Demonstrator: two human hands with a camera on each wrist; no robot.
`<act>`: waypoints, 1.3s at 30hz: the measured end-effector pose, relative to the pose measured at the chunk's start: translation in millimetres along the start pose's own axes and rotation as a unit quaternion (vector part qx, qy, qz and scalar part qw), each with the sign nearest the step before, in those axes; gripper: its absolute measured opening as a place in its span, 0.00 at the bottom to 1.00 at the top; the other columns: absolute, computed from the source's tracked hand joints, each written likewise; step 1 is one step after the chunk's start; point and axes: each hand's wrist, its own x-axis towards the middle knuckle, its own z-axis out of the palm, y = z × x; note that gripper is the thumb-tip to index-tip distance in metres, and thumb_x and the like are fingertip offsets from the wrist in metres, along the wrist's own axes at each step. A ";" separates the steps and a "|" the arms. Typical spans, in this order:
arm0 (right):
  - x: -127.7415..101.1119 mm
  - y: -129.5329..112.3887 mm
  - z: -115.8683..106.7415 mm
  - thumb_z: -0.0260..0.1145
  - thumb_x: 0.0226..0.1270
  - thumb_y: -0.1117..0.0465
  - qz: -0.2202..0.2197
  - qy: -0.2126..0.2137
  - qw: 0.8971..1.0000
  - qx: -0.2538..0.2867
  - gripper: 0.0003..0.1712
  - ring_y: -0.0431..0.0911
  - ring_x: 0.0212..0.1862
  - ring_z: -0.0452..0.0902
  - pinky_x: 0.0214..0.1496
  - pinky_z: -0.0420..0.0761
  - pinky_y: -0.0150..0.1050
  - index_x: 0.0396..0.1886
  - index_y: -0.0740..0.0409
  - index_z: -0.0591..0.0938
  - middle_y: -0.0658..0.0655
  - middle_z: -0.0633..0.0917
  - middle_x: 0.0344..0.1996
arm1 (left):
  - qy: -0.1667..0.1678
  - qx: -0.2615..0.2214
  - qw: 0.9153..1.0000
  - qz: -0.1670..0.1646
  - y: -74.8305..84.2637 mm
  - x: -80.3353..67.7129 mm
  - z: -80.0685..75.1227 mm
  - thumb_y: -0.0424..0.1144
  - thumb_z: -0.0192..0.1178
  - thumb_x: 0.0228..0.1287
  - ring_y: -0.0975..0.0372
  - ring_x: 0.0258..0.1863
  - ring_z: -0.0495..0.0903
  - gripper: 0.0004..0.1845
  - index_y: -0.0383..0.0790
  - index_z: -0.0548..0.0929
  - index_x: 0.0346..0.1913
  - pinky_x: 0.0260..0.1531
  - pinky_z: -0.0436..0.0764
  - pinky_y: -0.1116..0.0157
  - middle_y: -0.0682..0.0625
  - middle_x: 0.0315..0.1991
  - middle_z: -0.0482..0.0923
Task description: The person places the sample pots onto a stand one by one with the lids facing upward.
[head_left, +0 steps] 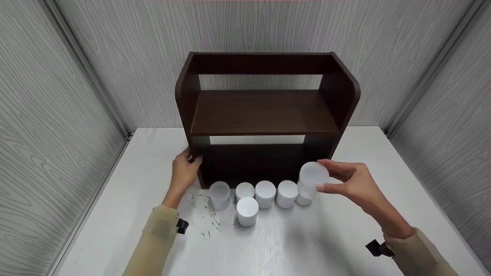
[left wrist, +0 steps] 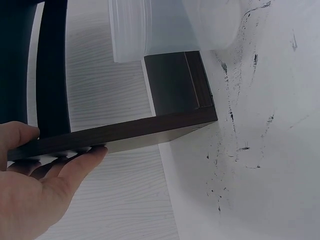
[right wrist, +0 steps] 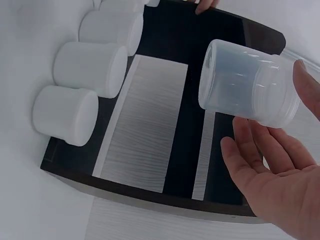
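My left hand holds the left side panel of a dark brown two-tier shelf, low down near the front. In the left wrist view the thumb lies on one side of that panel and the fingers on the other. A translucent plastic jar with a lid is pinched between the thumb and fingers of my right hand. It is held up at the shelf's lower right, overlapping a white jar behind it. The right wrist view shows this translucent jar looking see-through and empty.
Several white lidded jars stand in a row along the shelf's front, with one white jar in front of them. Another translucent jar stands at the row's left end. Dark marks streak the white table. Grey wood-grain walls enclose three sides.
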 end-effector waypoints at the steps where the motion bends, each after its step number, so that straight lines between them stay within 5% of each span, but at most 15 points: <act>1: 2.5 -3.3 1.6 0.84 0.54 0.70 -0.004 -0.001 1.000 0.003 0.37 0.49 0.57 0.86 0.55 0.87 0.39 0.66 0.66 0.83 0.61 0.86 0.60 | -0.001 -0.001 1.000 -0.001 -0.3 0.2 -0.3 0.32 0.58 0.77 0.41 0.67 0.77 0.27 0.23 0.72 0.72 0.63 0.81 0.50 0.30 0.67 0.75; 16: 42.3 -62.9 24.4 0.84 0.51 0.72 -0.034 -0.026 0.999 0.025 0.37 0.51 0.56 0.87 0.56 0.87 0.41 0.65 0.66 0.83 0.61 0.89 0.55 | -0.016 0.012 1.000 -0.018 -2.1 0.3 -2.6 0.35 0.56 0.79 0.41 0.68 0.76 0.28 0.26 0.68 0.76 0.62 0.82 0.51 0.30 0.71 0.72; 39: 134.7 -105.3 52.2 0.87 0.50 0.68 -0.040 -0.039 0.997 0.058 0.37 0.53 0.53 0.87 0.53 0.89 0.42 0.62 0.65 0.85 0.63 0.90 0.51 | -0.009 0.002 1.000 -0.009 1.9 1.4 -0.8 0.32 0.58 0.77 0.42 0.67 0.76 0.27 0.26 0.71 0.74 0.63 0.82 0.51 0.30 0.68 0.74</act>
